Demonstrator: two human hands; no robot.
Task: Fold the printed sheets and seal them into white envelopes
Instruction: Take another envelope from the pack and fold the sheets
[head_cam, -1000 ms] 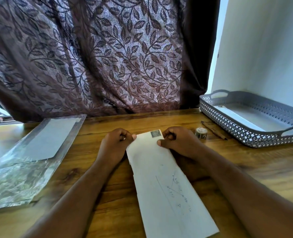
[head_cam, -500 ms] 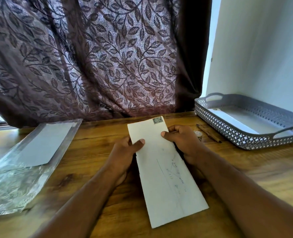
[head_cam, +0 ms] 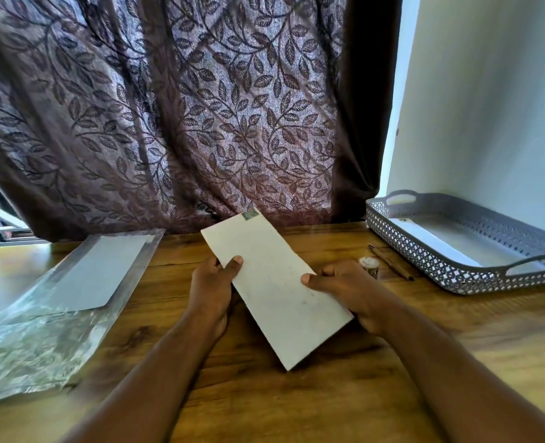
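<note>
We look through a single wide-angle camera worn on the head, facing forward and down over the wooden table (head_cam: 264, 410), close enough that the envelope (head_cam: 274, 292), held above the table, sits mid-frame; the curtain (head_cam: 168, 107) rises behind the table.

Hands, two: left hand (head_cam: 212, 289), right hand (head_cam: 347, 289). One stamped white envelope (head_cam: 274, 292). One clear plastic packet (head_cam: 41, 330). One grey lattice tray (head_cam: 424, 260). One pen (head_cam: 391, 262). One small tape roll (head_cam: 369, 265). One leaf-patterned curtain (head_cam: 184, 107).

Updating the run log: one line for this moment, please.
left hand: grips envelope | right hand: grips envelope | envelope: off table, stamp corner far
</note>
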